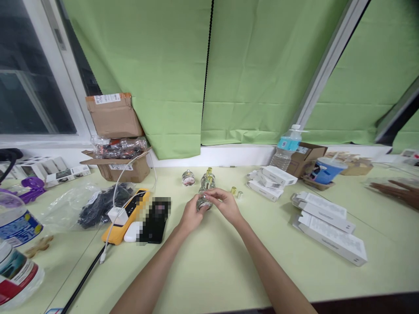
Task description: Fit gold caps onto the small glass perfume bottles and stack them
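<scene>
A small round glass bottle (204,204) is between my hands at the middle of the table. My left hand (193,212) is wrapped around its left side, thumb at the front. At its top, the fingers of my right hand (224,203) are pinched together; what lies between the fingertips is too small and covered to make out. Just behind stand several similar glass bottles with gold necks (208,178), partly overlapping. Another round bottle (188,178) with a pinkish label stands to their left. To the right are a gold cap (233,190) and a paler cap (240,194).
On the left lie a yellow power strip (126,216) with a white cable, a black phone (157,220) and a plastic bag (88,205). White boxes (330,235) and a water bottle (285,150) are on the right. Another person's hand (399,192) rests at far right.
</scene>
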A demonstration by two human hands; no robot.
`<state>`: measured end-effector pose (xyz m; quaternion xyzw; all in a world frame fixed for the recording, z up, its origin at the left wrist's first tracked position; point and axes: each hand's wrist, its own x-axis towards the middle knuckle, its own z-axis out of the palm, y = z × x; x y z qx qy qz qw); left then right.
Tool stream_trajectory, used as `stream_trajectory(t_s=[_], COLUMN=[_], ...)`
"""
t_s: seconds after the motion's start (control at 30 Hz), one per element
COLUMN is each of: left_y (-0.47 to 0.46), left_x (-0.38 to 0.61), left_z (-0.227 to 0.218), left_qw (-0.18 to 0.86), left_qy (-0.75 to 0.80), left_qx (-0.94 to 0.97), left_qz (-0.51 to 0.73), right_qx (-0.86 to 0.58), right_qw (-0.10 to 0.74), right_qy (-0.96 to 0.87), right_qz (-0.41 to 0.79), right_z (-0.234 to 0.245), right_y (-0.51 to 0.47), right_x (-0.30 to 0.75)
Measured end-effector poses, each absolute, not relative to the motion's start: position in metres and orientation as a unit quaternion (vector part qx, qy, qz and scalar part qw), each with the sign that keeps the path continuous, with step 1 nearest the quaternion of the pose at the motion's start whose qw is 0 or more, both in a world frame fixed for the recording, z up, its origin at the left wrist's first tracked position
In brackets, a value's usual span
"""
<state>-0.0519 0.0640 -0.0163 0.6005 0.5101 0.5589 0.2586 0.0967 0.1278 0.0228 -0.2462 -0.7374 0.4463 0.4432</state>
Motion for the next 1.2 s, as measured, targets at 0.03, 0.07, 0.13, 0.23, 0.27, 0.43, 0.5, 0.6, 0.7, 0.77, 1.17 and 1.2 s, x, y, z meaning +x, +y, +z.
stream_trajectory(t_s=[0.03, 0.07, 0.13, 0.23, 0.27, 0.43, 0.5, 0.6, 0.7, 0.77, 1.17, 1.2], left_y=[0.064, 0.064, 0.064, 0.065, 0.064, 0.064, 0.064, 0.064, 0.064, 0.064, 0.064, 0.064], left_x=[-0.052, -0.052, -0.052, -0.052, -0.052, -0.052, -0.052, -0.052, -0.052, -0.052, -0.051, -0.051], left_z=[-0.016, -0.016, -0.017, -0.017, -0.017, -0.016, -0.016, -0.016, -0.016, -0.016, -0.015, -0.016], left_qw=[0.260, 0.263, 0.269, 0.277, 0.277, 0.269, 0.265, 0.261, 0.261, 0.259, 0.259, 0.260], left_qy=[0.508, 0.505, 0.503, 0.500, 0.499, 0.498, 0.499, 0.501, 0.503, 0.505, 0.502, 0.503], left_qx=[0.600, 0.600, 0.599, 0.601, 0.602, 0.605, 0.607, 0.606, 0.603, 0.600, 0.602, 0.601], left_qz=[0.561, 0.562, 0.562, 0.559, 0.559, 0.560, 0.559, 0.559, 0.561, 0.563, 0.565, 0.565], right_qx=[-0.247, -0.249, -0.250, -0.242, -0.240, -0.250, -0.256, -0.261, -0.266, -0.265, -0.258, -0.259], right_qw=[0.440, 0.436, 0.425, 0.410, 0.407, 0.413, 0.429, 0.456, 0.477, 0.487, 0.497, 0.497], right_qy=[-0.738, -0.739, -0.744, -0.746, -0.744, -0.744, -0.747, -0.749, -0.746, -0.743, -0.751, -0.752], right_qz=[0.448, 0.448, 0.451, 0.466, 0.472, 0.461, 0.439, 0.404, 0.382, 0.375, 0.349, 0.346], right_z=[0.023, 0.024, 0.026, 0.027, 0.028, 0.025, 0.024, 0.024, 0.025, 0.026, 0.026, 0.026], right_y=[0.128, 0.128, 0.128, 0.129, 0.130, 0.131, 0.130, 0.127, 0.124, 0.123, 0.118, 0.119], right_x=[0.097, 0.098, 0.100, 0.104, 0.105, 0.103, 0.100, 0.097, 0.094, 0.093, 0.091, 0.091])
